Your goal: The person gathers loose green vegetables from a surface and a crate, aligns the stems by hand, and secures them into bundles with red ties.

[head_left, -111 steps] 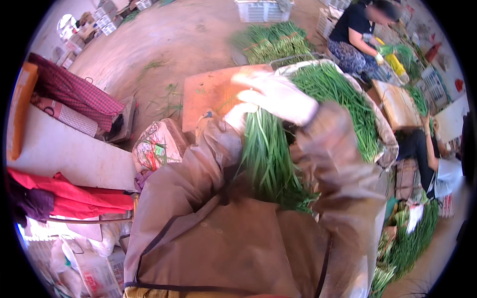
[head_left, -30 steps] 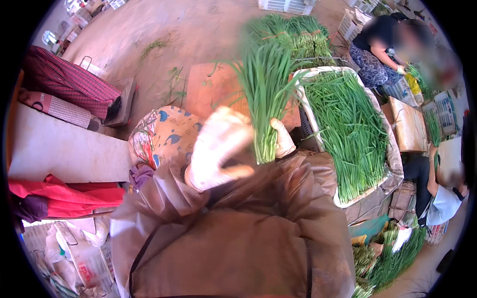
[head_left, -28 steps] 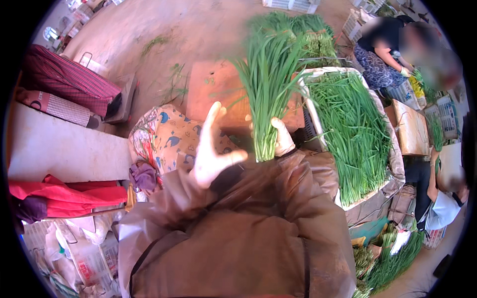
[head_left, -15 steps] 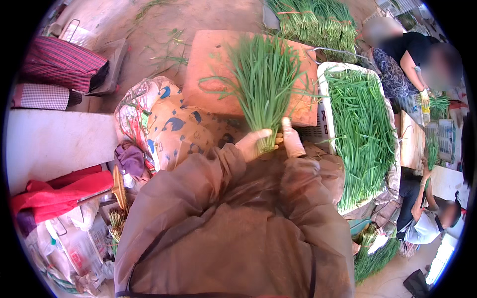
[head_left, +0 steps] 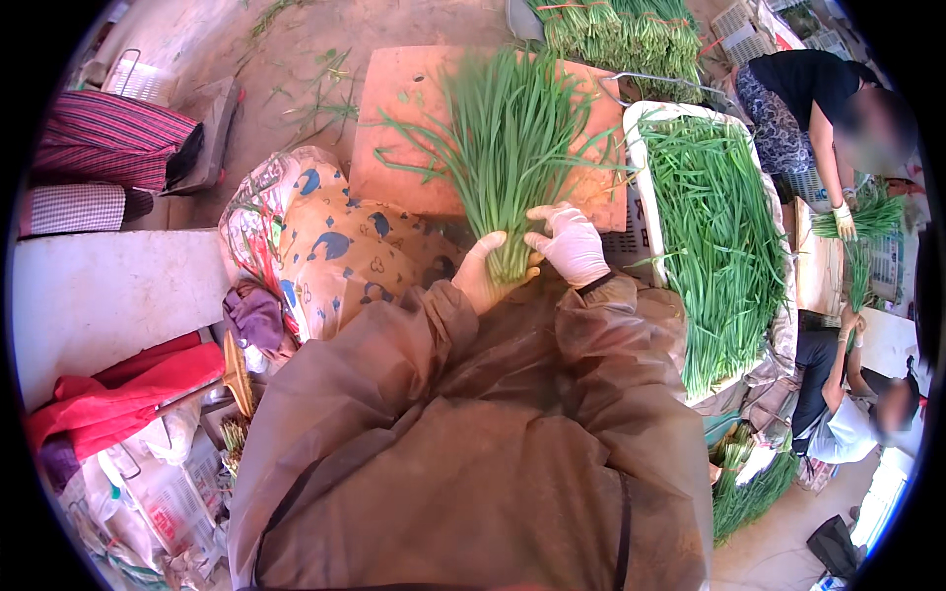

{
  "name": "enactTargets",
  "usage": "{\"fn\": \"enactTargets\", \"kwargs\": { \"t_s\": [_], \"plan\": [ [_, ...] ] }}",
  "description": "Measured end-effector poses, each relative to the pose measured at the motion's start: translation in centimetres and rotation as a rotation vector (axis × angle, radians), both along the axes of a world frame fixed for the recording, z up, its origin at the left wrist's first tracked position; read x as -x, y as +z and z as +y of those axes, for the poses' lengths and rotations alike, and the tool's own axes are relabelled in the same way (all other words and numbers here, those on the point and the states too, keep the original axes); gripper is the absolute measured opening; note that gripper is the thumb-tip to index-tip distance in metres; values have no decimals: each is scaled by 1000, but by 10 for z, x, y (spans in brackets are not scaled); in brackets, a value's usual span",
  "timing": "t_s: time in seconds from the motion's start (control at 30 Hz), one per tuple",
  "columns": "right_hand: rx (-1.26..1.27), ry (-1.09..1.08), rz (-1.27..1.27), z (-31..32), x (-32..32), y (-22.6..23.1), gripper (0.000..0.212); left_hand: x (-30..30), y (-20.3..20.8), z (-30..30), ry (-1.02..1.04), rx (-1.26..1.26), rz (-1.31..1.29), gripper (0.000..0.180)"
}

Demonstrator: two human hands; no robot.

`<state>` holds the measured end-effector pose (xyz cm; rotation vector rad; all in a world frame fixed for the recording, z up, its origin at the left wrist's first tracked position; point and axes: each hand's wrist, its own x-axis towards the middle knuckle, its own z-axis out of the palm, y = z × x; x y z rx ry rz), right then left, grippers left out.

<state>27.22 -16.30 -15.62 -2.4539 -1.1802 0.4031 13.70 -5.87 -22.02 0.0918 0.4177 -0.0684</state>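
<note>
Over the near edge of the board (head_left: 394, 118), my left grip (head_left: 481, 276) clasps a gathered, seemingly untied green bunch (head_left: 514, 163), right grip (head_left: 574, 246) alongside, hold unclear, loose stalks (head_left: 714, 236) left in the crate (head_left: 638, 163).

The 2 arms (head_left: 389, 350), in brown sleeves (head_left: 616, 330), bend inward. Before the near edge of the orange board (head_left: 402, 84), the left hand (head_left: 481, 280) is curled in a grip, thumb raised; the right hand (head_left: 574, 245) turns inward, fingers partly bent.
</note>
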Motion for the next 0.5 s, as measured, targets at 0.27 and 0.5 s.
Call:
{"fn": "enactTargets", "kwargs": {
  "t_s": [0.27,0.5],
  "plan": [
    [-126,321,-493,-3,-7,-14,16,9,15,-2,-45,-134,95,45],
    [340,251,-867,-21,13,15,11,13,-10,4,-26,-49,113,37]
  ]
}}
